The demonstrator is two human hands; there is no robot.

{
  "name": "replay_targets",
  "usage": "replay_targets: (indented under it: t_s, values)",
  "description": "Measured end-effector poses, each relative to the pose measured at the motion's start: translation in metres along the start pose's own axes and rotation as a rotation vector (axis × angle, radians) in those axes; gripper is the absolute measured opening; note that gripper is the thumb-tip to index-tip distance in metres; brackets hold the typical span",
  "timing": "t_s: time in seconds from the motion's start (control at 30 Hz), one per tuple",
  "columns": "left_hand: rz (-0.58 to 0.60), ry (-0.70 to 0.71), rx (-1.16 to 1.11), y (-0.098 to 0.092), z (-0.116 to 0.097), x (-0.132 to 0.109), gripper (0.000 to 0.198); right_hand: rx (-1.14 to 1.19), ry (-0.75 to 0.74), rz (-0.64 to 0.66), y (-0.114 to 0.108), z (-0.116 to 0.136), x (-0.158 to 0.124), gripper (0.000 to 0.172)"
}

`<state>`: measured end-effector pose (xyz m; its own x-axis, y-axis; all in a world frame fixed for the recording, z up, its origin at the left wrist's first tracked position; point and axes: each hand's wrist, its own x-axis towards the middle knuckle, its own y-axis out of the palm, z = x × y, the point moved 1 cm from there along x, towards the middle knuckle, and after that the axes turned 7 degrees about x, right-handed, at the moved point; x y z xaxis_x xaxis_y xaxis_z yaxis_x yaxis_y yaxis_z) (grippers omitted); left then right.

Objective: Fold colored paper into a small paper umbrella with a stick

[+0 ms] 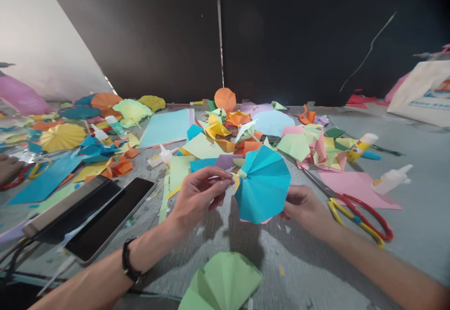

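A blue pleated paper umbrella (263, 183) is held up in front of me, with a pink sheet showing at its lower edge. My left hand (198, 193) pinches a thin white stem at the umbrella's left side. My right hand (305, 210) grips the opposite rim, and its fingertips are partly hidden behind the paper. Below both hands, a green folded paper fan (221, 283) lies at the near table edge. Red-and-yellow-handled scissors (359, 218) lie to the right of my right hand.
Coloured paper scraps and finished paper umbrellas (239, 132) are heaped across the grey table (281, 258). Two dark tablets (108, 218) lie at the left, with glue bottles (392, 178) at the right. Another person's hand (7, 167) shows at the far left edge.
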<state>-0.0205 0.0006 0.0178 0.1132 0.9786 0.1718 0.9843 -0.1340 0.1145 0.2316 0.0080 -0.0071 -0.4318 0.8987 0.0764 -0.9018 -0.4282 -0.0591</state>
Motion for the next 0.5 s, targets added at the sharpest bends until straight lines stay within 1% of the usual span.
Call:
replay_targets:
  t_s: [0.17, 0.37, 0.5]
  values:
    - [-0.024, -0.001, 0.023, 0.0005, -0.0004, 0.0004, 0.024, -0.011, -0.011, -0.012, 0.0033, 0.0015, -0.0013, 0.05]
    - [-0.011, -0.023, 0.015, 0.0008, 0.004, 0.0011, 0.024, -0.013, -0.005, -0.015, 0.0034, -0.0037, -0.0021, 0.049]
    - [-0.006, 0.001, -0.008, -0.0007, 0.004, 0.0038, 0.02, -0.011, 0.011, -0.016, 0.0036, -0.0045, -0.0024, 0.049]
